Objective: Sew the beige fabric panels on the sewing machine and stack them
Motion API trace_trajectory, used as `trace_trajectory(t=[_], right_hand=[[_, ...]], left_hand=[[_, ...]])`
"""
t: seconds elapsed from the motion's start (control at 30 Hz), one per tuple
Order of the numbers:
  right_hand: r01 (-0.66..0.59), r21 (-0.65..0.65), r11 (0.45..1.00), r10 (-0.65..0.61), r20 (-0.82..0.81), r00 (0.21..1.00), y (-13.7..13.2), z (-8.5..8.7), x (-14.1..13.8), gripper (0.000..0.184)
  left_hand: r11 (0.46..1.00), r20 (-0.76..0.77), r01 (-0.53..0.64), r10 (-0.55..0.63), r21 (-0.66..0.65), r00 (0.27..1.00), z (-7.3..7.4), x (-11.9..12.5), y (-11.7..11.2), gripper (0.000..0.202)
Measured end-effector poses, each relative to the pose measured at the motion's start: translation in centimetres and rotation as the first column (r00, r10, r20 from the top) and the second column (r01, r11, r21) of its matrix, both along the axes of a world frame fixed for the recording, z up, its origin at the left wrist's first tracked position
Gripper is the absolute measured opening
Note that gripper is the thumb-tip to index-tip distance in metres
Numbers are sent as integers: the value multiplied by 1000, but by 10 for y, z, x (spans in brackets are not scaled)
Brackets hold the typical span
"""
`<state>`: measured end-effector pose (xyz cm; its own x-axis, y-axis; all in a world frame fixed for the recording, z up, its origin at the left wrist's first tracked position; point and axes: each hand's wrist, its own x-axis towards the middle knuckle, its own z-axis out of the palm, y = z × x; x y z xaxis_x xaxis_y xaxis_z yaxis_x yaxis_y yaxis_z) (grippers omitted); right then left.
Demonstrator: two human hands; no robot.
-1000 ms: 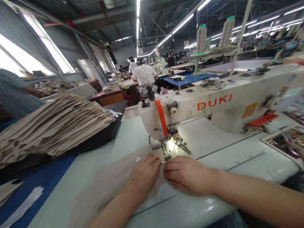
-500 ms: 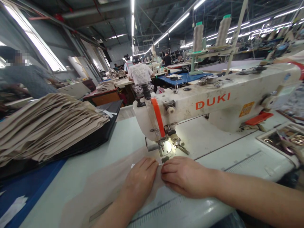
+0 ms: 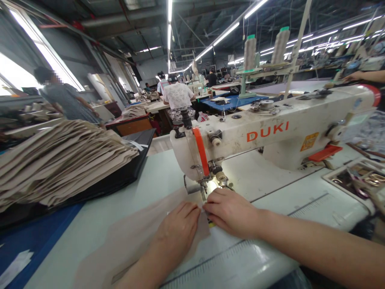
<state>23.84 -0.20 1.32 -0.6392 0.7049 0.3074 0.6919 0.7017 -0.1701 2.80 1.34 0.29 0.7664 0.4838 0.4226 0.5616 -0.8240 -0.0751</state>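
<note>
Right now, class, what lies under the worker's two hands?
A thin beige fabric sheet, flat on the pale green table, lies under the left hand and right hand. The fabric's part beneath the palms cannot be seen.

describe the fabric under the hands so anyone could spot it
Find the white DUKI sewing machine. In front of it, the left hand and right hand press a sheer beige fabric piece flat. Unlike the thick stack far left, it lies single.
</note>
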Motion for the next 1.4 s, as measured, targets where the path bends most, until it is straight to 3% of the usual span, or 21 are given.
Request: trace_trajectory(t=[0.23, 0.53, 0.87, 1.23, 1.4], right_hand=[[4, -4, 1000, -4, 43, 999, 0, 2, -2, 16], [59, 65, 996, -61, 26, 998, 16, -4, 4, 19], [61, 83, 995, -66, 61, 996, 17, -5, 6, 20], [107, 61, 992, -111, 79, 991, 20, -3, 6, 22], [114, 71, 991, -118, 59, 991, 20, -7, 7, 21]], left_hand=[[998, 21, -51, 52, -49, 998, -1, -9, -7, 33], [998, 35, -33, 35, -52, 999, -14, 2, 24, 36], [994, 54, -22, 28, -108, 998, -16, 5, 18, 36], [984, 43, -72, 80, -163, 996, -14, 10, 50, 38], [992, 46, -53, 58, -118, 997, -16, 11, 37, 37]])
